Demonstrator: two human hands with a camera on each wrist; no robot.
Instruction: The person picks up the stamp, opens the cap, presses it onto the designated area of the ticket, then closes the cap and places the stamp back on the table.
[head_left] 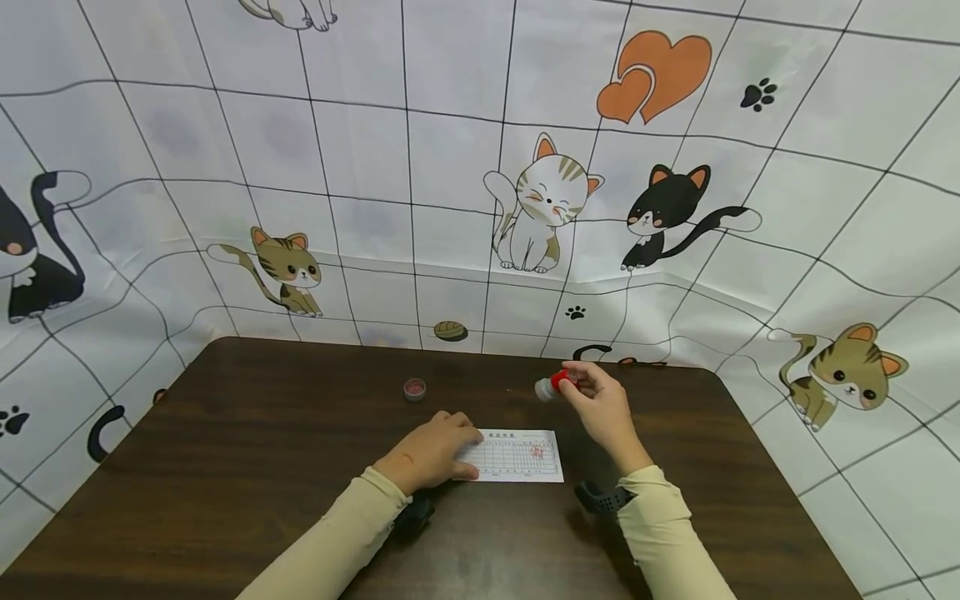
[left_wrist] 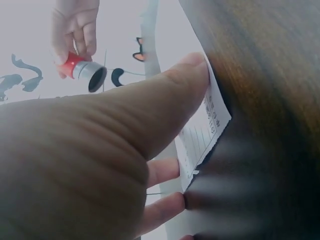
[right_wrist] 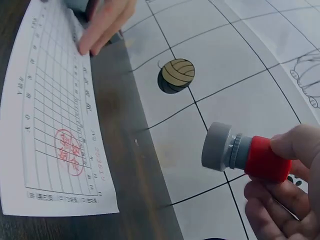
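Note:
In the head view a printed paper form lies on the table, with a red stamped mark near its right end. My left hand rests on the form's left end, the thumb stretched along its near edge. Above the table, just beyond the form's right side, my right hand pinches a stamp by its red handle. The stamp's grey round head points left, tilted, apart from the paper. In the left wrist view its dark round face shows.
A small round container with something reddish inside stands on the table beyond my left hand. The dark wooden table ends at a white cloth backdrop printed with cats and grid lines.

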